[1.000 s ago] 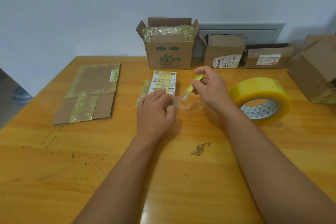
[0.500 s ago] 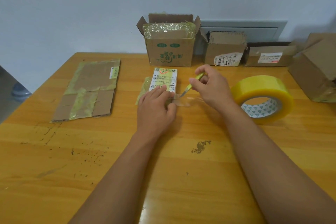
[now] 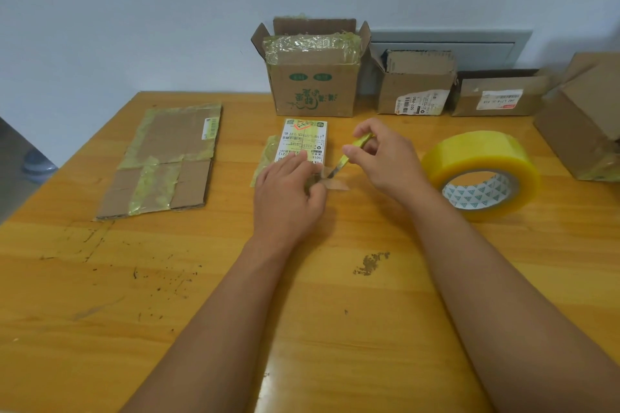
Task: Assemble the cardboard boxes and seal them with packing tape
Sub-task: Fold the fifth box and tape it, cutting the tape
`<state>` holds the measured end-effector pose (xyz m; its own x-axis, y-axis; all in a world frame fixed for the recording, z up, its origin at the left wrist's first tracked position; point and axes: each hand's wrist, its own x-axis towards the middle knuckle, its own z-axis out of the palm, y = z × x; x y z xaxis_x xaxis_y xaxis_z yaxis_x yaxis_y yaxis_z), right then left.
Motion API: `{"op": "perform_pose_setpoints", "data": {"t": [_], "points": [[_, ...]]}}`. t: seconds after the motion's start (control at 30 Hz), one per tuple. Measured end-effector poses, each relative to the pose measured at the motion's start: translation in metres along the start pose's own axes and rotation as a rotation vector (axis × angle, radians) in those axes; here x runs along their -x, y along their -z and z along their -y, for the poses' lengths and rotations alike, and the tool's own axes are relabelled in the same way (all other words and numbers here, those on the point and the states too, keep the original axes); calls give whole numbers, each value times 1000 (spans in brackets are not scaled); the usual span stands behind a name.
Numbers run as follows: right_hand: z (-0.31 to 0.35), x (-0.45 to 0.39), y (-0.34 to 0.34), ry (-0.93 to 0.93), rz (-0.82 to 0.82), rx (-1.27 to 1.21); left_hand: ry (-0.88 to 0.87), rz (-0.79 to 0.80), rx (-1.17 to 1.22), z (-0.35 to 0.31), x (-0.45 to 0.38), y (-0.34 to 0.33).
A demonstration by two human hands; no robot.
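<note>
A small flat box with a white printed label [image 3: 303, 141] lies on the wooden table [image 3: 100, 295] in front of me. My left hand [image 3: 288, 191] rests on its near end with curled fingers and pinches a strip of clear tape [image 3: 335, 182] at the box's right edge. My right hand [image 3: 385, 157] grips a small yellow-handled cutter [image 3: 349, 157] whose blade tip touches that tape. A large roll of yellowish packing tape [image 3: 483, 174] lies flat to the right.
A flattened, taped cardboard box [image 3: 167, 161] lies at the left. Along the wall stand an open box with green print [image 3: 313, 77], two smaller labelled boxes [image 3: 414, 87] [image 3: 496, 95], and a larger box [image 3: 583, 121] at the far right.
The cutter blade has moved down and left to the tape beside my left fingers. The head camera has shifted slightly; both hands stay at the small box.
</note>
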<state>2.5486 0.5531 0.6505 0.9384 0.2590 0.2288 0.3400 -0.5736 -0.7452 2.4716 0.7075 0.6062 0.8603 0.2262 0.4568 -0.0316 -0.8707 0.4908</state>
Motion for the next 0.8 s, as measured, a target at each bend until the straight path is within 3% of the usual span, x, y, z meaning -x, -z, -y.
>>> {"op": "perform_pose_setpoints", "data": {"t": [0.13,0.23,0.53,0.8], "points": [[3,-2,1,-41,-177,-34,5,9,3,-1,0,1],[5,-1,2,-68,-214,-57,8,19,2,0,0,1],[7,0,4,-86,96,114,12,19,15,-1,0,1],[1,1,8,-14,137,64,15,29,7,-1,1,1]]}}
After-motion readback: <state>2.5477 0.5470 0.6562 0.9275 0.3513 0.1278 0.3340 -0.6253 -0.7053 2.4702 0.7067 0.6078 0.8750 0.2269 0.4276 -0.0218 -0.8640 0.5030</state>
